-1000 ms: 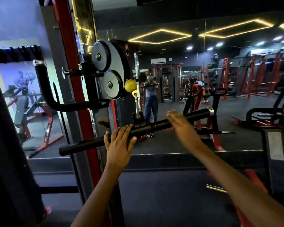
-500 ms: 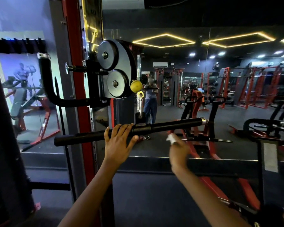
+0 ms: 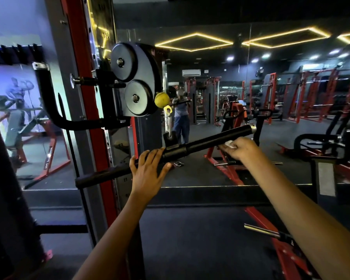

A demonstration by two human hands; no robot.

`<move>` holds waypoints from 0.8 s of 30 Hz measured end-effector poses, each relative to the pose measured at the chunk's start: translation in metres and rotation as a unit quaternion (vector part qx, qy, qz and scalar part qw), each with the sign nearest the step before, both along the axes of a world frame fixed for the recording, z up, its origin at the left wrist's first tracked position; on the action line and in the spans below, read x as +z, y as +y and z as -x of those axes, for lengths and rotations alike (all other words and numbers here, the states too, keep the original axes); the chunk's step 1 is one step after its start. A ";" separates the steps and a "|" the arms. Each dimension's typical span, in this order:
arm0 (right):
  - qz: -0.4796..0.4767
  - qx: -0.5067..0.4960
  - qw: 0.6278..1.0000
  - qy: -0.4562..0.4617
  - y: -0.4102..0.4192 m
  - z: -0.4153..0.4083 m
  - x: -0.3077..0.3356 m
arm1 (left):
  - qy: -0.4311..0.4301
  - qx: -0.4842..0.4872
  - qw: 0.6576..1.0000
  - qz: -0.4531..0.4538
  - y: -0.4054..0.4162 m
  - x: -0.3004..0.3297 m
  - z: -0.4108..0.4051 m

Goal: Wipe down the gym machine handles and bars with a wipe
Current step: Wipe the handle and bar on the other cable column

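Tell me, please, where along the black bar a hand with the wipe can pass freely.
Free: the stretch of the black bar between the centre clip and the right hand holding the wipe, and the far-left grip beyond the left hand. Crowded: the middle, where the left hand sits beside the clip, close to the pulley housing.

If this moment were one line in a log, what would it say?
left hand: steadies black cable-machine bar | right hand: presses white wipe under bar's right half | stage: wiping
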State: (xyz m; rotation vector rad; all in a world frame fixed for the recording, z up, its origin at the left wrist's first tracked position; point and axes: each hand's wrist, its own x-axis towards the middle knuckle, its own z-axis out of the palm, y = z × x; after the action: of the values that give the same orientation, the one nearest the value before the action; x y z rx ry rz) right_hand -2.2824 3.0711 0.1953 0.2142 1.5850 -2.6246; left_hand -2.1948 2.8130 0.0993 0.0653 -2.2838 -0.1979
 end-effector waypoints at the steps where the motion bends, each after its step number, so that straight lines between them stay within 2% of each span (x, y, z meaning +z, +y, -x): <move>1: -0.010 -0.014 1.000 0.021 0.006 -0.002 0.003 | -0.001 -0.002 1.000 -0.002 0.001 -0.001 0.000; 3: -0.012 0.033 0.999 0.006 0.005 -0.018 0.016 | -0.003 -0.007 1.000 -0.007 0.003 -0.001 0.000; 6: -0.014 -0.008 0.997 0.070 0.001 -0.024 0.006 | 0.002 -0.014 1.000 -0.018 0.007 -0.001 0.001; 8: 0.095 -0.014 0.995 0.010 -0.013 -0.016 0.009 | 0.003 -0.015 1.000 -0.025 0.008 -0.002 0.001; 9: 0.090 -0.018 0.996 0.010 -0.012 -0.018 0.010 | 0.004 -0.015 1.000 -0.025 0.008 -0.003 0.001; 11: -0.051 -0.048 0.997 0.012 0.003 -0.040 0.017 | 0.009 -0.016 1.000 -0.026 0.006 -0.005 0.000; 12: -0.047 -0.071 0.996 0.038 0.012 -0.048 0.020 | 0.011 -0.017 0.999 -0.025 0.005 -0.004 -0.001; 14: 0.109 -0.054 0.990 0.065 0.020 -0.061 0.029 | 0.014 -0.019 0.999 -0.023 0.004 -0.004 -0.003; 15: 0.062 -0.099 0.991 0.060 0.019 -0.061 0.031 | 0.014 -0.020 0.999 -0.023 0.005 -0.004 -0.003; 16: 0.097 -0.066 0.992 0.047 0.012 -0.062 0.030 | 0.014 -0.019 0.999 -0.023 0.005 -0.004 -0.004; 17: 0.039 -0.074 0.994 0.067 0.009 -0.059 0.019 | 0.015 -0.018 0.999 -0.022 0.006 -0.005 -0.004; 20: 0.096 -0.006 0.995 -0.028 -0.012 -0.037 0.012 | 0.019 -0.015 0.999 -0.021 0.004 -0.008 -0.005; 21: 0.071 0.004 0.997 -0.039 -0.012 -0.030 0.012 | 0.020 -0.014 0.999 -0.021 0.003 -0.009 -0.005; 22: 0.076 0.010 0.996 -0.044 -0.011 -0.029 0.014 | 0.023 -0.014 0.999 -0.021 0.002 -0.010 -0.005; 23: 0.042 -0.006 0.998 -0.040 -0.004 -0.036 0.017 | 0.028 -0.015 0.999 -0.019 0.002 -0.010 -0.006; 24: 0.089 -0.002 0.996 -0.010 0.006 -0.042 0.017 | 0.031 -0.015 0.999 -0.017 0.002 -0.010 -0.007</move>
State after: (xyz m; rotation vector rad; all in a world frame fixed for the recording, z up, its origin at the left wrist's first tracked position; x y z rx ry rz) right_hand -2.2403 3.0768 0.2126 0.2329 1.3348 -2.7368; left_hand -2.1883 2.8148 0.0888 0.0421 -2.2199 -0.2512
